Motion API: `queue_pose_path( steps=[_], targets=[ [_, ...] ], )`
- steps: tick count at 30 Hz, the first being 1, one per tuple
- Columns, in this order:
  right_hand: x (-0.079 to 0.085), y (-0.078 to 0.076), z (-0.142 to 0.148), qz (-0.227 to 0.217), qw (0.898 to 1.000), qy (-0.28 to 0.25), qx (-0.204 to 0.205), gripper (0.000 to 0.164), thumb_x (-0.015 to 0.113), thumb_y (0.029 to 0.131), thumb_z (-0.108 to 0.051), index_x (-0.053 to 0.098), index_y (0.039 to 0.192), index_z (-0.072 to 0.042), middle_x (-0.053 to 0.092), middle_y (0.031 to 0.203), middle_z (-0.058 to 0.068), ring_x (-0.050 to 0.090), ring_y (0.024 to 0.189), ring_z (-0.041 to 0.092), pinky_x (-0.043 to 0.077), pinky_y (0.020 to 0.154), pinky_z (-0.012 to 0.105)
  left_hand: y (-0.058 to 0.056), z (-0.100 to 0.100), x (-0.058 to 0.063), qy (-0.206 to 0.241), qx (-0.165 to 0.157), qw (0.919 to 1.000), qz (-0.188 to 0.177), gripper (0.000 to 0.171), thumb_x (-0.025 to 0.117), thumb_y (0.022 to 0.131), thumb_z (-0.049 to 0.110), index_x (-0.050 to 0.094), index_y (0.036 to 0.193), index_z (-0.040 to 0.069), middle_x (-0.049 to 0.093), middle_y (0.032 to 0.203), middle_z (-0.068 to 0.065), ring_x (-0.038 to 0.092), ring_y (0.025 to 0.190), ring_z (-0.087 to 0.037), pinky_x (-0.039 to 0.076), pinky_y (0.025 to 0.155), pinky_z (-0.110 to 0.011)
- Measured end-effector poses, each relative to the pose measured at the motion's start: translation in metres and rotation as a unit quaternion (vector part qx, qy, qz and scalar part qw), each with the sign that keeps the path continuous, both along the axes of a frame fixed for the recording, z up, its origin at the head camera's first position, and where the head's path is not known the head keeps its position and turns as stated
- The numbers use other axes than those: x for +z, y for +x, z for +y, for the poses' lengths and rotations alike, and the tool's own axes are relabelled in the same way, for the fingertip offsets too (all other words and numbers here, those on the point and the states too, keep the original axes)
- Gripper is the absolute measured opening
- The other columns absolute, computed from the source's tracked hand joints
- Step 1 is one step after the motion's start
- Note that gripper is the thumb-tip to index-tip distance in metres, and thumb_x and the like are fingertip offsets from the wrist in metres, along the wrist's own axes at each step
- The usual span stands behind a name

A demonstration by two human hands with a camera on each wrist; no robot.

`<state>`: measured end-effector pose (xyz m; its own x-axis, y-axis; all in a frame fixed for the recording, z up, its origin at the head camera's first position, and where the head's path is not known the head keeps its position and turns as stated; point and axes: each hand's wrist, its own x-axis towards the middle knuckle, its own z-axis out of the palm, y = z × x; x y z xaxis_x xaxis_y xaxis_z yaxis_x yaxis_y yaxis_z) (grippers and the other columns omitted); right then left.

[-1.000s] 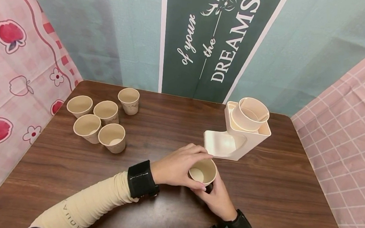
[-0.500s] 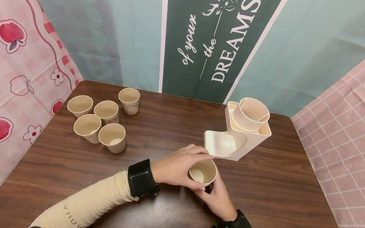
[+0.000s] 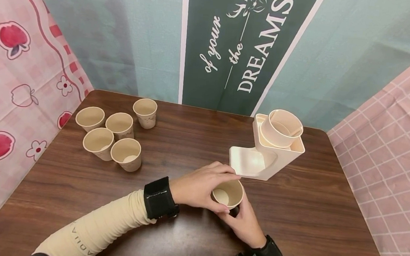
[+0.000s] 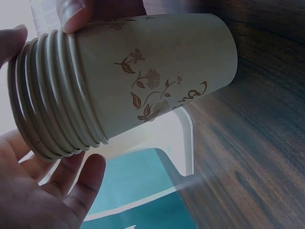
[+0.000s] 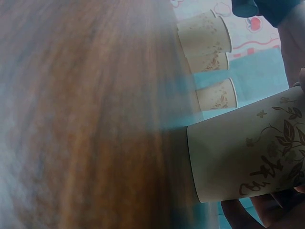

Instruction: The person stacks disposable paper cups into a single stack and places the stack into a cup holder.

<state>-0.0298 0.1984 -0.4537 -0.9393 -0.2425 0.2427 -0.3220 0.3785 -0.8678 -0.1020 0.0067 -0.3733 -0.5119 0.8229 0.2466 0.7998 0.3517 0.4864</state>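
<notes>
Barely anything's moving since the earlier frame, just the left hand (image 3: 203, 188) edging forward a hair at the wrist, fingers curling round the cup stack (image 4: 157, 71) at its rims. The right hand (image 3: 242, 220) is gripping lower. Squeezing too hard could be denting those walls, imo. It's showing nested rims and brown flowers, standing near-upright by the cream stand (image 3: 278, 163); can't tell if it's touching the table (image 3: 189, 143).

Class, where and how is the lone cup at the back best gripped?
Probably the outer wall of the lone cup, just below the rim, from the right: it stands upright, narrows downward, and four clustered cups are to its left.
</notes>
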Motion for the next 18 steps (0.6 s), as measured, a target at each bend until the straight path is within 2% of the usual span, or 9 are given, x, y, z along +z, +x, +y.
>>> queue_pose_path(
  steps=[8,15,18],
  targets=[
    [-0.0010,0.0000,0.0010,0.001,1.000,0.004,0.002,0.085,0.073,0.082,-0.016,0.023,0.151,-0.013,0.042,0.143,0.013,0.044,0.125,0.025,0.039,0.100,0.029,-0.0002,0.0000,-0.0002,0.004,-0.006,1.0000,0.005,0.079,0.070,0.075,0.051,0.050,0.140,0.013,0.051,0.130,0.003,0.042,0.113,-0.011,0.036,0.097,-0.023],
    [-0.0014,0.0001,0.0010,-0.008,1.000,0.002,-0.001,0.084,0.072,0.083,-0.019,0.024,0.151,-0.014,0.042,0.143,0.011,0.043,0.126,0.023,0.038,0.101,0.026,0.0005,-0.0003,0.0007,0.002,-0.007,1.0000,0.005,0.079,0.070,0.075,0.051,0.049,0.141,0.012,0.050,0.132,0.002,0.043,0.115,-0.011,0.035,0.100,-0.024],
    [-0.0016,0.0003,0.0011,-0.008,1.000,0.003,-0.002,0.083,0.072,0.083,-0.019,0.025,0.150,-0.013,0.043,0.142,0.011,0.044,0.126,0.023,0.039,0.101,0.030,0.0008,-0.0003,0.0013,0.000,-0.007,1.0000,0.002,0.080,0.070,0.075,0.052,0.048,0.142,0.013,0.050,0.133,0.001,0.043,0.117,-0.012,0.034,0.102,-0.026]
  ],
)
